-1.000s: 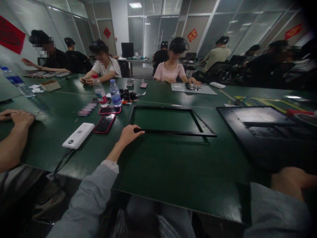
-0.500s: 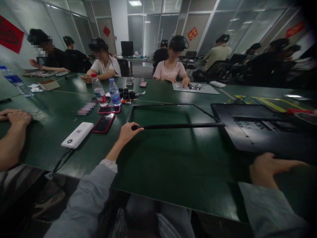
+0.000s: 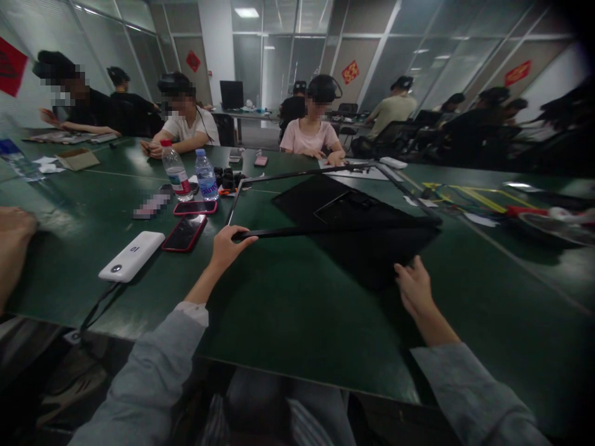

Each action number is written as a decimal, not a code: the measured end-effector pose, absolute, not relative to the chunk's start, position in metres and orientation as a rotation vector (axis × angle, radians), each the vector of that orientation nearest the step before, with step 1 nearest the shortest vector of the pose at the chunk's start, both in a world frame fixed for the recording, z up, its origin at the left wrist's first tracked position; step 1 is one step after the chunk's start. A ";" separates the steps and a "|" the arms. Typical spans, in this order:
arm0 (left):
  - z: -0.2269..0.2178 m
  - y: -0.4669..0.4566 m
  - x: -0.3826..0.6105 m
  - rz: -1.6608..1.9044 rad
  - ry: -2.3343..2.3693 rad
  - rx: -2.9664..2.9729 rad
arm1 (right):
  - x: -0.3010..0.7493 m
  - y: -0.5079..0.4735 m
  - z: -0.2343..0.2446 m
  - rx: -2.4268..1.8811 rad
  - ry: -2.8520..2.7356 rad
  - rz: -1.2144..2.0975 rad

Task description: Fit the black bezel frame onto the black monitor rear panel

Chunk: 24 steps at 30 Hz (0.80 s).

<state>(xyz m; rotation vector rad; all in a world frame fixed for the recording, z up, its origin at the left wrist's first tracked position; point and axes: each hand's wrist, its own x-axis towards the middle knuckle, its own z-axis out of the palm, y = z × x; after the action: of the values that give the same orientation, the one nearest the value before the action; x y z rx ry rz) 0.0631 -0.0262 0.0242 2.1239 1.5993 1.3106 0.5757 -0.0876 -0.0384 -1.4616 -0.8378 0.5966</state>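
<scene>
My left hand point(image 3: 231, 246) is closed on the near left corner of a thin black rectangular frame point(image 3: 288, 232), like a monitor bezel, which it holds tilted above the table. A flat black panel point(image 3: 357, 257) with a recessed middle, like the back of a monitor, lies askew beneath the frame. My right hand point(image 3: 416, 291) grips the panel's near right edge between thumb and fingers. The frame's near bar passes across the panel, and its right corner sits close to the panel's right corner; whether they touch I cannot tell.
Left on the green table point(image 3: 279, 310) are a white power bank point(image 3: 131, 257) with a cable, a red-edged phone point(image 3: 185, 233), and two water bottles point(image 3: 176, 173). Yellow strips point(image 3: 455, 195) and a red-rimmed item point(image 3: 553, 223) lie to the right. People sit across the table; another person's arm point(image 3: 13, 248) rests at left.
My right hand has brought the black panel leftward from the right side, turning it under the frame. My left hand keeps its hold on the frame, whose far side is raised more.
</scene>
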 end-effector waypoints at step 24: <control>0.014 -0.018 0.058 1.215 1.484 2.437 | 0.577 -0.035 0.017 -1.375 -1.075 0.610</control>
<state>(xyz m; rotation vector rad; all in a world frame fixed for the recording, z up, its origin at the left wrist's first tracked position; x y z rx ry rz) 0.0576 -0.0182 0.0144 2.4375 1.4836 1.2154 0.5773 -0.0350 0.0173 -1.3749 -1.0746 0.6103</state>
